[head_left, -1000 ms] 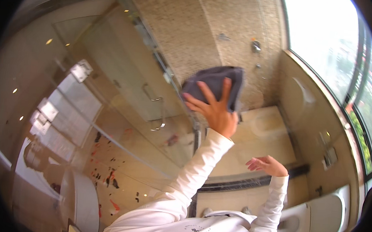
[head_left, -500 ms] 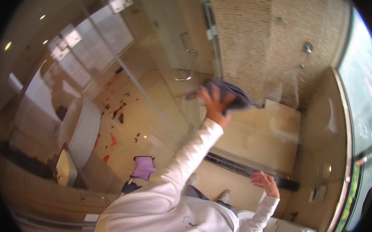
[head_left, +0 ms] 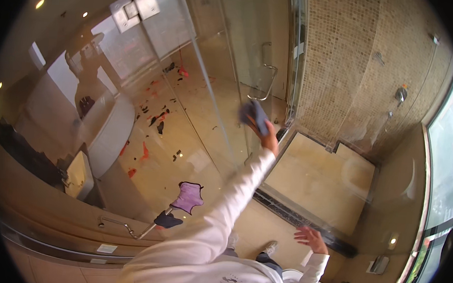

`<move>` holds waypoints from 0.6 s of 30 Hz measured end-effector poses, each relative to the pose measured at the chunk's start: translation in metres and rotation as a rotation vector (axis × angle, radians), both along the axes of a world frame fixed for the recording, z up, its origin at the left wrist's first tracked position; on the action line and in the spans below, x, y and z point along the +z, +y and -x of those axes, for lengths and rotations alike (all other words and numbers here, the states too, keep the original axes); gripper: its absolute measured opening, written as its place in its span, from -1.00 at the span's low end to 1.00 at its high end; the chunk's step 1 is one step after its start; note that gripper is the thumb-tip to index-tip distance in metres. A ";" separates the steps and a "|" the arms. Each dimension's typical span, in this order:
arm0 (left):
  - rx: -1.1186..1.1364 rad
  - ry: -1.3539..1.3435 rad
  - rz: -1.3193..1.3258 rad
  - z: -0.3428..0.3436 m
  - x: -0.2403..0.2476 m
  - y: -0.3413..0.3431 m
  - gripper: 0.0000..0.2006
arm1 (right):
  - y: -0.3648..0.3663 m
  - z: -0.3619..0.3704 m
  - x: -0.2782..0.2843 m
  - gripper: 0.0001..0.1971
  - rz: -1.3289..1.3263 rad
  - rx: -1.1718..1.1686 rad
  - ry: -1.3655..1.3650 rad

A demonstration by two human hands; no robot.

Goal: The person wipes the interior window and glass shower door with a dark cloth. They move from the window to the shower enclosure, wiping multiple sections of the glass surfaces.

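Dark-gray cloth (head_left: 260, 115), clasped by left hand (head_left: 270, 138) at one o'clock, may slip if grip slackens; empty right hand (head_left: 313, 240), fingers apart.

The camera sat up on the person's head and looked down and ahead, past the left hand (head_left: 270, 139) gripping a grey cloth (head_left: 258, 117). It saw very wide, with bent lines near its round edge. The white shirt (head_left: 192, 260) was closer than that grip; the tiled wall (head_left: 339, 65) was farther away, to its right.
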State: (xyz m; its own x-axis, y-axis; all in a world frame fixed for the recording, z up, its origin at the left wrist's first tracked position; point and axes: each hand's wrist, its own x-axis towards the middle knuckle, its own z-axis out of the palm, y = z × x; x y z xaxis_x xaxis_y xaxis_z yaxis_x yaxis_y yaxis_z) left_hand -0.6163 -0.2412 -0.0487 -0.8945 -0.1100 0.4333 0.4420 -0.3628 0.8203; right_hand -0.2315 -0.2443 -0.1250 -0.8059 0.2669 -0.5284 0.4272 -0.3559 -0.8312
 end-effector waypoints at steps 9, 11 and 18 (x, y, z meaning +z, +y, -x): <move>-1.352 -0.446 0.037 -0.134 0.045 -0.122 -0.53 | -0.090 0.039 0.011 -0.35 0.059 -0.211 0.342; -1.381 -0.584 -0.061 -0.127 0.047 -0.162 -0.51 | -0.117 0.046 0.013 -0.22 -0.118 -0.297 0.686; -0.952 -0.678 -0.062 -0.118 -0.053 -0.304 -0.58 | -0.184 0.103 0.030 -0.17 -0.097 -0.110 0.655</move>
